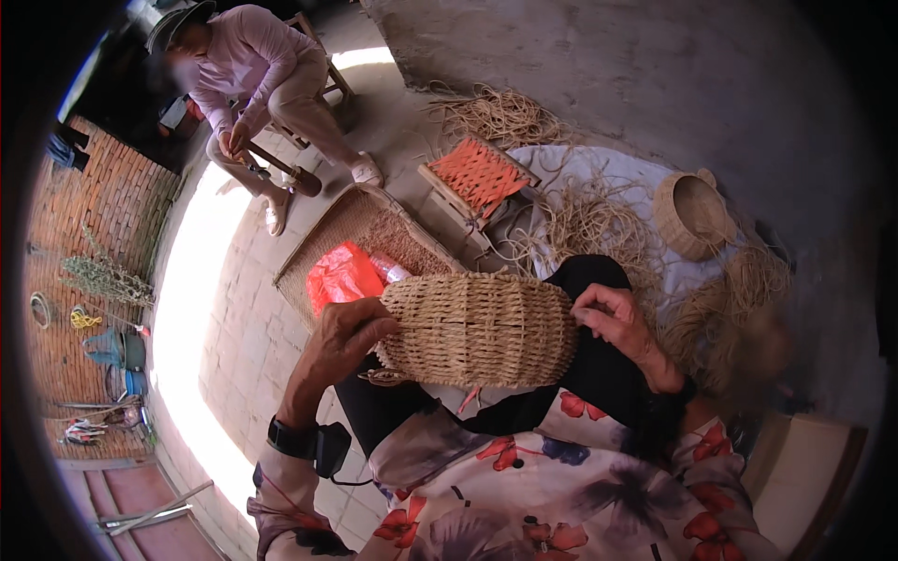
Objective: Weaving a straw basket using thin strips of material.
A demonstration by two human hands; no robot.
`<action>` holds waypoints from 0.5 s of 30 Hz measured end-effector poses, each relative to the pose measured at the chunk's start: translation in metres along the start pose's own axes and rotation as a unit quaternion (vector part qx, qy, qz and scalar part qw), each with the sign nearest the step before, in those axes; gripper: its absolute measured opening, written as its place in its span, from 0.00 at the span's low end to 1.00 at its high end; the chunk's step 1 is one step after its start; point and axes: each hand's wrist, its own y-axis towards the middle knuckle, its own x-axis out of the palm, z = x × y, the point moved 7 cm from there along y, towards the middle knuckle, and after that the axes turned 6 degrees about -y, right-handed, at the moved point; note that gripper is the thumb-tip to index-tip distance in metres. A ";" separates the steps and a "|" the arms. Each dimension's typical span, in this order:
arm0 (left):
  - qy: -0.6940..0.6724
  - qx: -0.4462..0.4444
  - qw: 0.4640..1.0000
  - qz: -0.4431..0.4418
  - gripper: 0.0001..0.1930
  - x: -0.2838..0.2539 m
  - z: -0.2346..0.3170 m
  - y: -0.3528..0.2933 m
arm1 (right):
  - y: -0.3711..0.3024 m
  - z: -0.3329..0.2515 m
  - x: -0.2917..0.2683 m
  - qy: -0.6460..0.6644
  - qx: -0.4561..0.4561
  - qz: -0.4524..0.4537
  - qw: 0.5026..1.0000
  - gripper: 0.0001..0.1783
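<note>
A woven straw basket lies on its side across my lap, its ribbed wall facing up. My left hand grips its left end, fingers curled over the edge and thumb along the wall. At the opposite end my right hand has its fingers bent and pressed together against the weave. Whether a strand is pinched in those right fingers is too small to make out. A small loop of the same weave sticks out at the basket's lower left.
Beyond my knees lies a wide woven tray with a red plastic bag. A stool with an orange webbed seat stands ahead. Loose cord and a second basket rest on a pale sheet at right. Another person sits far left.
</note>
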 end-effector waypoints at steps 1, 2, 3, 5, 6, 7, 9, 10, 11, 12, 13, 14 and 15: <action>-0.023 0.003 0.999 0.029 0.08 0.002 -0.002 -0.002 | -0.001 0.001 -0.001 0.013 0.008 0.002 1.000 0.10; -0.023 0.004 0.999 0.035 0.08 0.000 -0.002 -0.004 | 0.001 0.000 -0.001 0.026 0.015 0.003 1.000 0.10; 0.001 0.053 0.995 0.087 0.08 -0.009 0.006 -0.009 | 0.004 -0.003 0.000 0.023 0.011 0.000 1.000 0.10; 0.015 0.108 0.974 0.199 0.06 -0.023 0.026 -0.023 | 0.009 -0.004 -0.006 0.031 0.029 0.051 0.998 0.08; 0.013 0.111 0.974 0.199 0.06 -0.017 0.030 -0.033 | 0.014 -0.012 -0.002 0.028 0.028 0.053 0.998 0.08; -0.091 0.074 0.980 0.159 0.06 -0.003 0.026 -0.047 | 0.019 -0.039 0.006 -0.027 -0.043 0.064 0.997 0.07; -0.276 -0.040 0.960 0.024 0.06 0.045 0.012 -0.073 | 0.029 -0.099 0.034 -0.137 -0.171 0.056 0.974 0.05; -0.354 -0.112 0.926 -0.073 0.06 0.082 0.003 -0.082 | 0.035 -0.121 0.051 -0.173 -0.232 0.048 0.956 0.05; -0.478 -0.165 0.858 -0.086 0.08 0.112 -0.012 -0.088 | 0.042 -0.131 0.070 -0.187 -0.266 0.028 0.945 0.06; -0.593 -0.212 0.771 -0.099 0.10 0.145 -0.030 -0.090 | 0.051 -0.142 0.083 -0.189 -0.270 0.024 0.944 0.06; -0.690 -0.209 0.690 -0.065 0.12 0.168 -0.051 -0.084 | 0.058 -0.157 0.103 -0.239 -0.319 0.001 0.917 0.07; -0.775 -0.202 0.598 -0.033 0.15 0.192 -0.077 -0.073 | 0.060 -0.168 0.122 -0.289 -0.365 -0.020 0.885 0.09; -0.825 -0.162 0.539 -0.049 0.17 0.215 -0.112 -0.055 | 0.065 -0.177 0.134 -0.289 -0.372 -0.027 0.882 0.09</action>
